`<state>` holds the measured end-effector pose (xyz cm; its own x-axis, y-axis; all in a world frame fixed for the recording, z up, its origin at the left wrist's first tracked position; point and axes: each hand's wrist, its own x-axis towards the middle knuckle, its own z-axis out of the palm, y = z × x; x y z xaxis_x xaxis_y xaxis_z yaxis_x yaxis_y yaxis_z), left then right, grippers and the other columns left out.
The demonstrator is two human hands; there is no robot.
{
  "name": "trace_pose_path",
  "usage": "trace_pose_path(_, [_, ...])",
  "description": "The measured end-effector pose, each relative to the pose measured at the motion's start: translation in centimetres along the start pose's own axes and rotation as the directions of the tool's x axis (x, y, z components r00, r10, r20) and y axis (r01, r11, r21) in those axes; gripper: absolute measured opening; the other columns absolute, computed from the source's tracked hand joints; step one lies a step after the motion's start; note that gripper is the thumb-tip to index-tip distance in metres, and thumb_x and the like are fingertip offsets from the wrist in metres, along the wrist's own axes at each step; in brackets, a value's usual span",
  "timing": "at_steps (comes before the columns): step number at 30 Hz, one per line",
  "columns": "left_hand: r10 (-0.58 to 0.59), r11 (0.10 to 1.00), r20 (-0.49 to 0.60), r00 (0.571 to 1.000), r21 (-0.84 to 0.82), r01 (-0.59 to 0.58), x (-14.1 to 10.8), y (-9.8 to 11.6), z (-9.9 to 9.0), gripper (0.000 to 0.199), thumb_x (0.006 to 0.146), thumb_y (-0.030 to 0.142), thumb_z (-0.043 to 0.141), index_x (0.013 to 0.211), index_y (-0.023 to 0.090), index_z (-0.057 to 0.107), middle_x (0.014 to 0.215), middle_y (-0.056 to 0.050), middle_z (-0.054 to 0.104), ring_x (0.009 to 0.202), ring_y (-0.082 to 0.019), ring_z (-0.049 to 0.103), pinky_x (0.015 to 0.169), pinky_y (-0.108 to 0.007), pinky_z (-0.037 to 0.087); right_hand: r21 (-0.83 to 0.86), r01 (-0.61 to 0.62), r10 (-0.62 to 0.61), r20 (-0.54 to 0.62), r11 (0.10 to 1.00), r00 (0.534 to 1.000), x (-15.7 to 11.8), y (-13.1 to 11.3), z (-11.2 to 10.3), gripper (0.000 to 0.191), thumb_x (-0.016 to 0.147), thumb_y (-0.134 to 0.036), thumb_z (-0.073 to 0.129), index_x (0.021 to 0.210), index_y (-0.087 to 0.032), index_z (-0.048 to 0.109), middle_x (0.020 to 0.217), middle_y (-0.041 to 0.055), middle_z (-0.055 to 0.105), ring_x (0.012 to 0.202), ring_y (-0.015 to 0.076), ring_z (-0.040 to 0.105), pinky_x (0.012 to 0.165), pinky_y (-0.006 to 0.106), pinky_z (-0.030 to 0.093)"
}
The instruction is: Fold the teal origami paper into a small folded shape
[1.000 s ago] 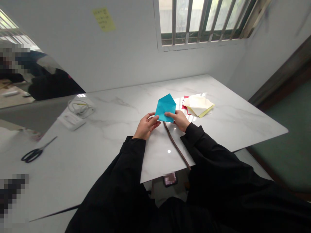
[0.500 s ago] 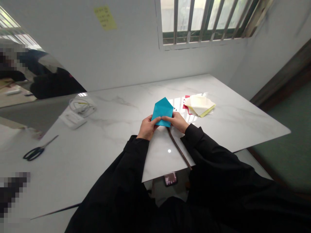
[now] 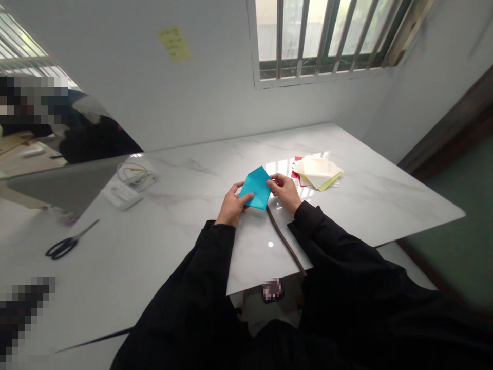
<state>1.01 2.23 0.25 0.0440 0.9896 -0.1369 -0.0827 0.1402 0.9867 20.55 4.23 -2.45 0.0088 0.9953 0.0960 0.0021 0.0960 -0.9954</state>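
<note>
Since half a second ago, the right hand (image 3: 287, 191) has moved from the lower edge of the folded blue paper (image 3: 256, 189) to its right-hand edge, and the paper has turned slightly. Both hands grip it: the left hand (image 3: 231, 206) clamps the lower-left side, thumb uppermost; the right pinches the edge. It is over the worktop (image 3: 173, 205), beside the brown stick (image 3: 285, 239); from where I stand, contact with the surface cannot be confirmed. For a clean crease, anchor with the left thumb, align edges, then press outward evenly.
</note>
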Motion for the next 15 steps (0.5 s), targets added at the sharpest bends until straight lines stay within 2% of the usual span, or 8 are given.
trace_pose_path(2, [0.06, 0.997, 0.015, 0.998, 0.048, -0.061, 0.0, -0.1, -0.1, 0.089, 0.061, 0.03, 0.089, 0.142, 0.023, 0.055, 0.08, 0.002, 0.07, 0.063, -0.014, 0.062, 0.063, -0.025, 0.049, -0.01, 0.034, -0.034, -0.03, 0.999, 0.999, 0.2, 0.1, 0.0, 0.04, 0.077, -0.056, 0.076, 0.094, -0.02, 0.067, 0.067, -0.004, 0.061, 0.06, 0.0129, 0.056, 0.058, 0.026, 0.048])
trace_pose_path(4, [0.14, 0.984, 0.023, 0.99, 0.109, -0.141, 0.0, -0.3, -0.3, 0.089, 0.065, 0.03, 0.086, 0.147, 0.024, 0.052, 0.08, 0.002, 0.07, 0.063, -0.014, 0.062, 0.063, -0.025, 0.048, 0.001, 0.03, -0.03, -0.031, 1.0, 0.999, 0.3, 0.2, 0.1, 0.04, 0.075, -0.054, 0.076, 0.093, -0.019, 0.067, 0.065, -0.0038, 0.063, 0.057, 0.0125, 0.057, 0.057, 0.026, 0.049])
trace_pose_path(7, [0.207, 0.96, 0.042, 0.977, 0.182, -0.212, 0.1, -0.4, -0.7, 0.071, 0.067, 0.03, 0.084, 0.135, 0.021, 0.064, 0.086, 0.0, 0.072, 0.069, -0.016, 0.063, 0.066, -0.026, 0.05, 0.011, 0.001, -0.001, 0.006, 1.0, 1.0, 0.5, 0.4, 0.2, 0.04, 0.074, -0.052, 0.076, 0.094, -0.019, 0.066, 0.065, -0.0034, 0.065, 0.054, 0.0126, 0.058, 0.055, 0.026, 0.049])
trace_pose_path(10, [0.203, 0.948, 0.076, 0.976, 0.233, -0.215, 0.3, -0.6, -1.1, 0.051, 0.068, 0.031, 0.084, 0.117, 0.018, 0.076, 0.099, -0.006, 0.076, 0.082, -0.019, 0.067, 0.075, -0.03, 0.053, -0.029, 0.028, -0.027, 0.054, 0.999, 0.998, 0.4, 0.4, 0.0, 0.037, 0.076, -0.049, 0.076, 0.096, -0.019, 0.065, 0.065, -0.0032, 0.066, 0.055, 0.0135, 0.061, 0.054, 0.026, 0.05])
trace_pose_path(15, [0.171, 0.94, 0.055, 0.984, 0.29, -0.18, 0.5, -0.8, -1.6, 0.046, 0.069, 0.03, 0.084, 0.114, 0.018, 0.083, 0.111, -0.01, 0.079, 0.096, -0.025, 0.07, 0.091, -0.038, 0.054, 0.023, 0.045, -0.048, 0.135, 0.999, 0.99, 0.3, 0.2, -0.7, 0.041, 0.076, -0.046, 0.079, 0.104, -0.019, 0.064, 0.072, -0.0033, 0.068, 0.058, 0.0136, 0.063, 0.055, 0.026, 0.052])
